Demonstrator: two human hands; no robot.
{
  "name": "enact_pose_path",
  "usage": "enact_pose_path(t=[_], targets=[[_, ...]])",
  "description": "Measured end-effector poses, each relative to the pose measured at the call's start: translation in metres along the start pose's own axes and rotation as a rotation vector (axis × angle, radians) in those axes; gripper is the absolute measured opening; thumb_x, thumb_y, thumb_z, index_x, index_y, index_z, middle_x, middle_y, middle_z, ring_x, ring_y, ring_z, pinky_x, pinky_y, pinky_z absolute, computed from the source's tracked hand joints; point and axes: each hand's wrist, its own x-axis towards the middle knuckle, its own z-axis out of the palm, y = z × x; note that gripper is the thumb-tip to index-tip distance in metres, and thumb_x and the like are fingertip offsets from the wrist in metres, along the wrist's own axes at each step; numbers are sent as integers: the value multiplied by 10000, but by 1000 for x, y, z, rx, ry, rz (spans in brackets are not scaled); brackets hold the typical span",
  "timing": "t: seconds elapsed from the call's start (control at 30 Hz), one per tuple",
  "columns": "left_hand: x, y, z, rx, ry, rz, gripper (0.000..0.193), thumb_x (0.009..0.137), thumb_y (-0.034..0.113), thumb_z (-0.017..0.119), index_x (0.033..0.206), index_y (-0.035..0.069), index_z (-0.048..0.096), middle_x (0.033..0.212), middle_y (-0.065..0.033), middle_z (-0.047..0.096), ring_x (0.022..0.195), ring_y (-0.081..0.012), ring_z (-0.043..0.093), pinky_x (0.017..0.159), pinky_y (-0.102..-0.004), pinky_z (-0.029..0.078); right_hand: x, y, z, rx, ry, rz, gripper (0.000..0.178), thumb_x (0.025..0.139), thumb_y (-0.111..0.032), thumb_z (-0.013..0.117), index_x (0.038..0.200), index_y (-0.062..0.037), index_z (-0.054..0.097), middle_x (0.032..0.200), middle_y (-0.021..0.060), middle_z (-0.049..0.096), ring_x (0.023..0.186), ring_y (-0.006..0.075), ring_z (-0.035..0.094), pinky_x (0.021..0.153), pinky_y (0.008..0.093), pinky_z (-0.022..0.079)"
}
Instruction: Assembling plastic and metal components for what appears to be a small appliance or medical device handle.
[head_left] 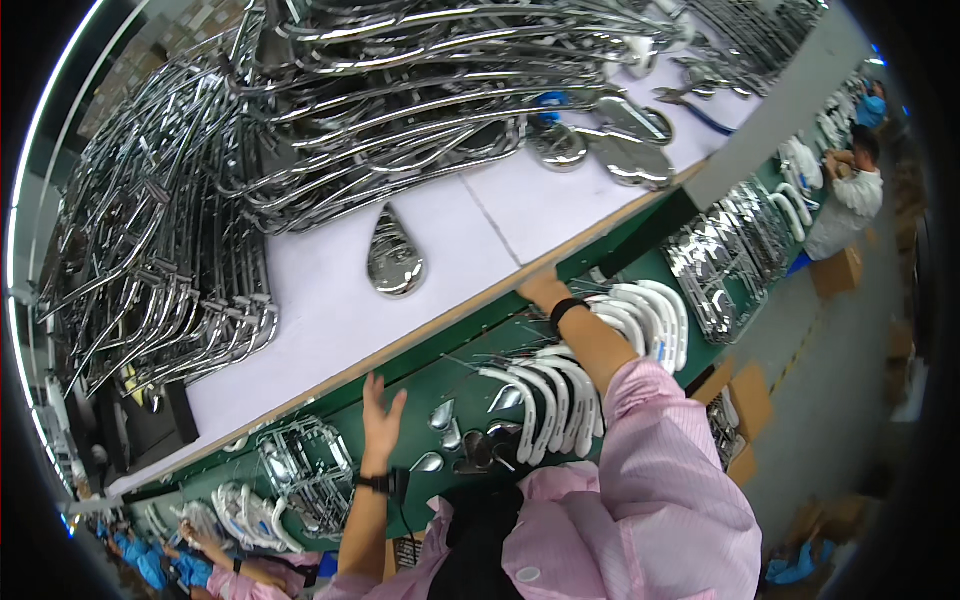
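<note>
My left hand (381,418) is held over the green bench (415,372), its fingers apart and nothing in it. Chrome teardrop-shaped pieces (442,415) lie on the bench just to its right. Farther right, my right hand (545,289) reaches to the wooden front edge of the raised white shelf (480,262); its fingertips are hard to make out. Below that hand and beside its forearm are two groups of curved white parts with thin wires, one nearer (545,405) and one to the right (655,318). A single large chrome teardrop piece (395,262) rests on the shelf.
Bent chrome tubes (400,95) are heaped on the shelf. Chrome discs (560,150) and pliers (697,110) lie at its right. Chrome frames (728,255) fill the bench's right; more frames (305,470) lie left. Co-workers (850,190) are along the line, near cardboard boxes (838,274).
</note>
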Motion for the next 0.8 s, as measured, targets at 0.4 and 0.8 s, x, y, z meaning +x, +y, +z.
enact_pose_path(t=[0.4,0.8], targets=[[-146,63,-36,-586,-459,-199,541,916,73,615,1371,14,328,1165,-134,565,966,-206,635,833,-346,546,-197,-271,-143,1622,-693,153,300,951,-245,602,1131,-5,582,932,19,647,779,55,583,663,214,484],[-255,51,-109,-707,-42,-207,254,964,97,503,1195,25,427,901,-140,619,652,-185,636,519,-279,535,-241,-240,3,317,-296,72,379,845,-347,636,1022,-12,613,1050,182,605,942,366,618,806,457,511]])
